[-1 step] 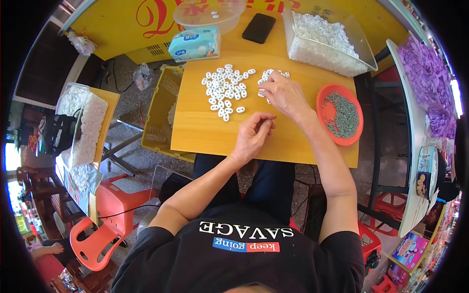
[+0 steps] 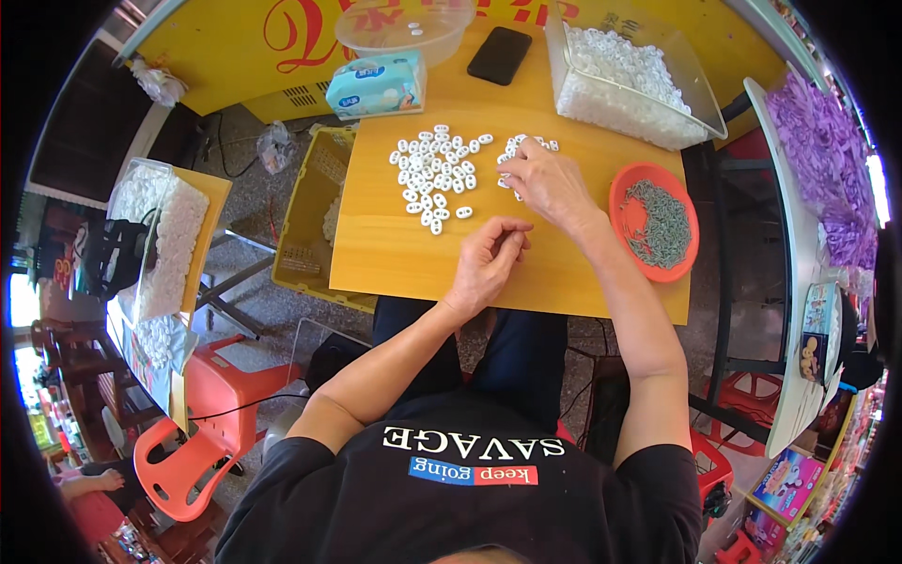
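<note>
Bench (image 2: 395, 258), wooden-topped: the work surface over which both hands are held. Crate (image 2: 293, 249), yellow plastic: placed below the bench's left edge.

Rectangular bin (image 2: 695, 80), clear plastic: set at the far right corner, heaped with white plastic pieces (image 2: 625, 70). Round tub (image 2: 437, 42), clear: set at the far left.

Bowl (image 2: 663, 270), orange-red: placed at the right edge, beside the right forearm, filled with slender grey metal fasteners (image 2: 660, 226), screws by their look.

Tissue pack (image 2: 376, 87), pale blue: laid in front of the tub. Right hand (image 2: 550, 183): extended over the smaller cluster; thumb and index finger are brought close together, and whether a piece is pinched between them cannot be told. Left hand (image 2: 489, 258): held nearer the body, its fingers curled in; anything enclosed there is hidden.

Phone (image 2: 500, 54), black: laid at the far middle, between pack and bin.

Larger cluster (image 2: 442, 180), oval white two-hole pieces: spread to the left of the right fingers and beyond the left hand, long axes mixed. Smaller cluster (image 2: 512, 146), same pieces: partly covered by the right hand, bordering its fingertips on the far side and plainly nearer to it than to the left. Single piece (image 2: 463, 212): set just apart from the larger cluster, long axis roughly crosswise, nearest the left hand.
</note>
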A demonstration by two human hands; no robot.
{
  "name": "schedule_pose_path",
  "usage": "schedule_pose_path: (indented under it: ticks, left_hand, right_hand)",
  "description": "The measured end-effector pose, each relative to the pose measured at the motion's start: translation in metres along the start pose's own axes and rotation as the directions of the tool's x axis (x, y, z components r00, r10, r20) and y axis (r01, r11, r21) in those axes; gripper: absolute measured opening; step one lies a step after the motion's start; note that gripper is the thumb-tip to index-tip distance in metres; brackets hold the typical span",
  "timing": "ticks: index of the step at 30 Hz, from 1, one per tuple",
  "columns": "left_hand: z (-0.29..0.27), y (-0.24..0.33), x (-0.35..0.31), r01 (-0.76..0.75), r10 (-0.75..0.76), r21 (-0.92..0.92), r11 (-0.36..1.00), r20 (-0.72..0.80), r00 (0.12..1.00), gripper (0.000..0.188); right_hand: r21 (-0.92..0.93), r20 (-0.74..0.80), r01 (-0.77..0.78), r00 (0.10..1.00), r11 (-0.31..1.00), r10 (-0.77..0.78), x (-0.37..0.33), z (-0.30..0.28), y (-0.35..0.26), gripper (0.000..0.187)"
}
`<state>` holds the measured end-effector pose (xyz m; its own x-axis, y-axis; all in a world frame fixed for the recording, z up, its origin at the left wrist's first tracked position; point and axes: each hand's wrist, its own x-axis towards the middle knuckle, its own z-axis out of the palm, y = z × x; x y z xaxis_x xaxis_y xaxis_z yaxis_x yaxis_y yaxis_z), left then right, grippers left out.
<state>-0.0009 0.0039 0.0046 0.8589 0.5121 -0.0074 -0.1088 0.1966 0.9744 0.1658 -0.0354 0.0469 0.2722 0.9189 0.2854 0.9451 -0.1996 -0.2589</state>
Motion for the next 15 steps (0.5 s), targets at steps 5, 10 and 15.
schedule_pose_path:
  ticks: [5, 10, 15]
  left_hand:
    - [-0.004, 0.004, -0.002, 0.038, -0.038, -0.013, 0.999, 0.020, 0.999, 0.018]
    - [-0.004, 0.001, 0.000, 0.015, -0.016, 0.017, 1.000, 0.045, 0.999, 0.018]
    - [-0.004, 0.003, -0.001, 0.006, -0.007, 0.033, 0.999, 0.034, 0.999, 0.018]
  right_hand:
    - [-0.015, 0.061, 0.016, 0.998, 1.000, -0.015, 0.006, 0.005, 0.000, 0.011]
    - [-0.019, 0.061, 0.003, 0.998, 1.000, -0.002, 0.008, 0.009, -0.002, 0.007]
    - [-0.004, 0.075, 0.109, 0.991, 0.994, -0.109, 0.016, 0.009, -0.004, 0.006]
